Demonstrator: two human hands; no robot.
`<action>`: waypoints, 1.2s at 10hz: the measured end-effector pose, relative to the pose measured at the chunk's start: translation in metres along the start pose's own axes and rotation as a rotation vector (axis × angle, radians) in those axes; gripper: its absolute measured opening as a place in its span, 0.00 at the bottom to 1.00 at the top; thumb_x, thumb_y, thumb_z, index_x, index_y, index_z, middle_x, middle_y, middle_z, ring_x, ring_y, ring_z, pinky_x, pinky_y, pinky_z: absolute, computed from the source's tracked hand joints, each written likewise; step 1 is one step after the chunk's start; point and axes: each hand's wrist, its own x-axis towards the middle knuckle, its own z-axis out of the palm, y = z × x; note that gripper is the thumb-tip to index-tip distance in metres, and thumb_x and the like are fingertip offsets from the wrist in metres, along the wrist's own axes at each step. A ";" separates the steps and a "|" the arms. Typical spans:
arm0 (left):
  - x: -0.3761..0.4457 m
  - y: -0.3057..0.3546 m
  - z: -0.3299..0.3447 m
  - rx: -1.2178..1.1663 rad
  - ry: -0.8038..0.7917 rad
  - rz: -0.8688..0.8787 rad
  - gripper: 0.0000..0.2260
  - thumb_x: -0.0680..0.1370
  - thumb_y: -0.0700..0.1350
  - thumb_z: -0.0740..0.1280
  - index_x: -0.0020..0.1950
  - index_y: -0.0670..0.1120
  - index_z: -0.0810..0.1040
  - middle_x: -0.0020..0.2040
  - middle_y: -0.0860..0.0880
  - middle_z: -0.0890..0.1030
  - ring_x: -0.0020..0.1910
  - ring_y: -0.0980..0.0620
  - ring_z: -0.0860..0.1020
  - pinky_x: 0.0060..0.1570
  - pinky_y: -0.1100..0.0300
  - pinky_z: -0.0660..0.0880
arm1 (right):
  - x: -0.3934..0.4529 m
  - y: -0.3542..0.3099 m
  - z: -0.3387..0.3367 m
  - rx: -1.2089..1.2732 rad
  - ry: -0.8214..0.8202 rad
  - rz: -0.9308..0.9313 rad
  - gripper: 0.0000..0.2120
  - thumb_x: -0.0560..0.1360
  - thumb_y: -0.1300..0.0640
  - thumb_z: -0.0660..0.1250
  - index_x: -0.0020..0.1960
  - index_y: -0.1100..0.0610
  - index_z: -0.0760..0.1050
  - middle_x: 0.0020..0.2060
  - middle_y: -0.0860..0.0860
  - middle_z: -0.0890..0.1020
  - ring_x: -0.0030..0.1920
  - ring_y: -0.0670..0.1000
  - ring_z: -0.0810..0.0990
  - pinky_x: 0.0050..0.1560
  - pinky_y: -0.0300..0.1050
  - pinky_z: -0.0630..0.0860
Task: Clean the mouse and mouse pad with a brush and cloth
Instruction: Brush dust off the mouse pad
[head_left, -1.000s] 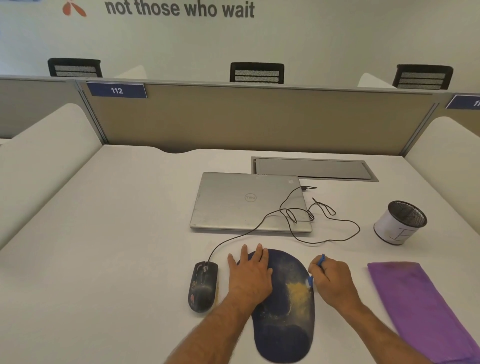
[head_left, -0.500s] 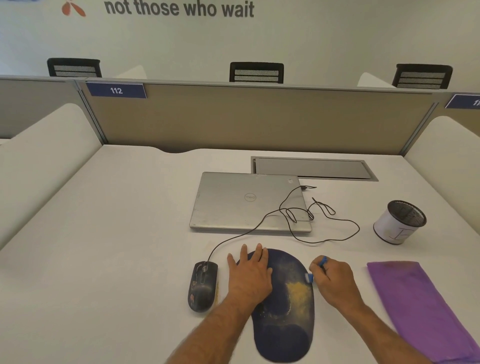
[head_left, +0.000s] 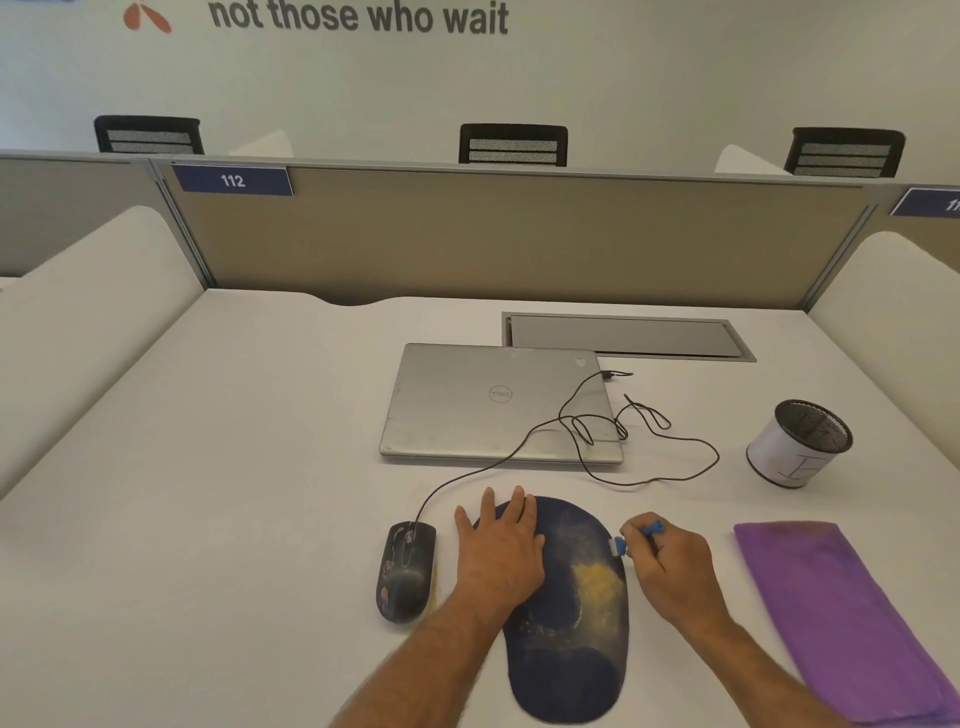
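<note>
Left of the left hand (head_left: 498, 556) the mouse (head_left: 406, 577) blocks; beyond it the table (head_left: 234, 493) lies bare. Ahead of both hands the cable (head_left: 649, 467) and laptop (head_left: 498, 405) obstruct; the cloth (head_left: 836, 613) lies right of the right hand (head_left: 670, 571).

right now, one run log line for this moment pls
left hand flat on mouse pad | right hand holds brush at pad's right edge | cloth unused

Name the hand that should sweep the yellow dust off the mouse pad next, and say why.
Right. The right hand already grips the blue brush at the mouse pad edge beside the yellow dust. The left hand lies flat, pinning the pad.
</note>
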 end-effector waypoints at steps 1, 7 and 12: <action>0.000 0.000 0.000 -0.005 -0.001 0.001 0.27 0.86 0.57 0.47 0.82 0.51 0.43 0.83 0.51 0.46 0.81 0.40 0.44 0.75 0.33 0.45 | 0.000 0.003 0.001 -0.031 -0.047 0.008 0.10 0.77 0.58 0.64 0.38 0.56 0.78 0.29 0.51 0.79 0.29 0.51 0.78 0.30 0.32 0.72; 0.000 0.000 0.000 -0.002 -0.001 0.007 0.27 0.86 0.57 0.47 0.82 0.51 0.43 0.83 0.51 0.46 0.81 0.40 0.44 0.75 0.33 0.45 | 0.001 0.000 0.004 -0.015 -0.087 0.032 0.10 0.78 0.57 0.63 0.40 0.56 0.78 0.31 0.53 0.81 0.32 0.52 0.80 0.32 0.33 0.74; 0.001 -0.001 0.000 0.003 -0.001 0.008 0.27 0.86 0.57 0.47 0.82 0.50 0.43 0.83 0.51 0.46 0.80 0.40 0.44 0.74 0.33 0.45 | 0.007 -0.007 0.003 -0.032 -0.117 0.061 0.12 0.78 0.57 0.62 0.38 0.58 0.77 0.29 0.52 0.79 0.31 0.51 0.79 0.31 0.33 0.72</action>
